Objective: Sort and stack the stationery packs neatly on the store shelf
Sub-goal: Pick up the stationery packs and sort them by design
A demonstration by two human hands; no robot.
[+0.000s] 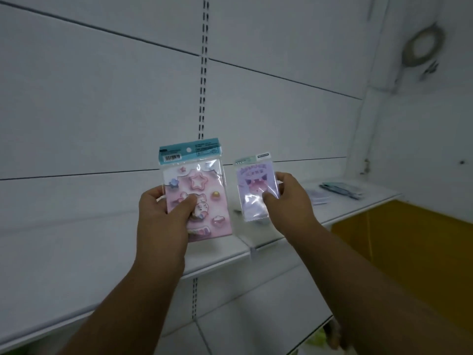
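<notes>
- Pink pack point(198, 198), a clear-wrapped stationery pack with a teal header card and star shapes on its front, is held upright in the air in front of the white shelf point(89, 272).
- The left hand point(163, 213) grips its lower left side, thumb curled over the front and fingers wrapped behind.
- Beside it on the right, apart from it, is a smaller purple pack point(254, 190) in glossy wrap, also upright above the shelf.
- The right hand point(289, 201) pinches this one at its right edge, thumb on the front and fingers behind.
- Farther right, a few more packs point(343, 192) lie flat on the shelf surface.
- Behind stands the white back panel point(102, 111) with a slotted upright point(203, 73).
</notes>
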